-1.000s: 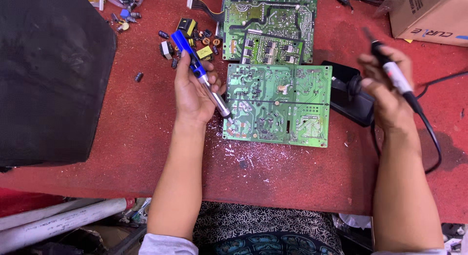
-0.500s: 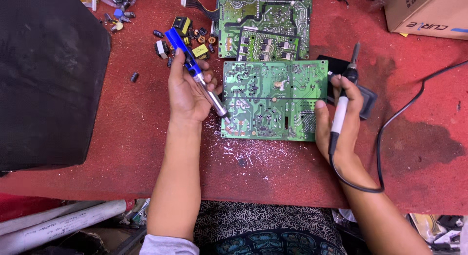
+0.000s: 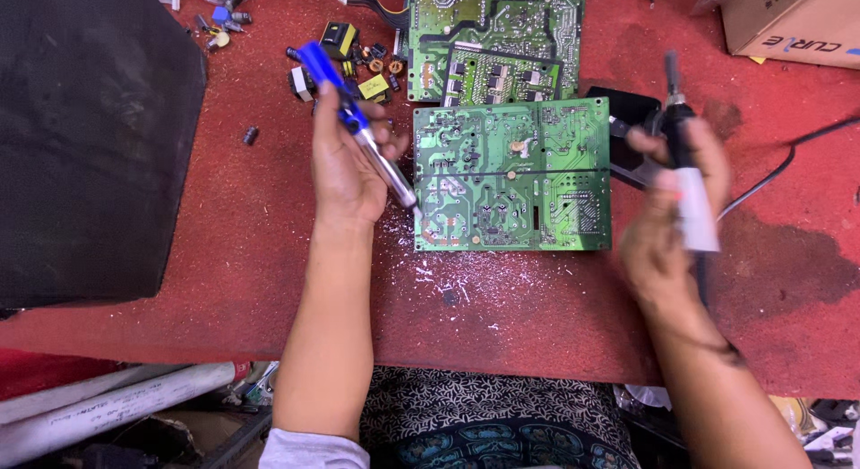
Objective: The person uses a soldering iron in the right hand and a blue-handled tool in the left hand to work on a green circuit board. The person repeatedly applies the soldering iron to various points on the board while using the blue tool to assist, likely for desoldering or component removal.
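From the head camera, the person is sitting at a red worktable (image 3: 269, 281) and working on a green circuit board (image 3: 512, 173) that is lying flat, solder side up, in the middle of the table between the two hands. The left hand (image 3: 345, 169) is closing around a blue-handled desoldering pump (image 3: 358, 133), holding it slanted with its metal tip resting just at the board's left edge. The right hand (image 3: 667, 227) is gripping a soldering iron (image 3: 685, 164) by its white and black handle, tip pointing up and away, just off the board's right edge (this hand is blurred, so the finger placement is hard to read). The iron's cord (image 3: 788, 160) is trailing off to the right.

The step in hand looks like desoldering: pump poised at the board, iron not yet on a joint. As a judgement, the next move is calling for the iron's tip to meet a joint near the pump's nozzle.

The board is showing pale traces and many silvery solder points, with white flecks scattered on the table just below it. A second green board (image 3: 493, 39) is lying just beyond it, loose small components (image 3: 358, 61) are sitting at the upper left, a dark mat (image 3: 90, 137) is covering the left side, and a cardboard box (image 3: 788, 21) is standing at the upper right.
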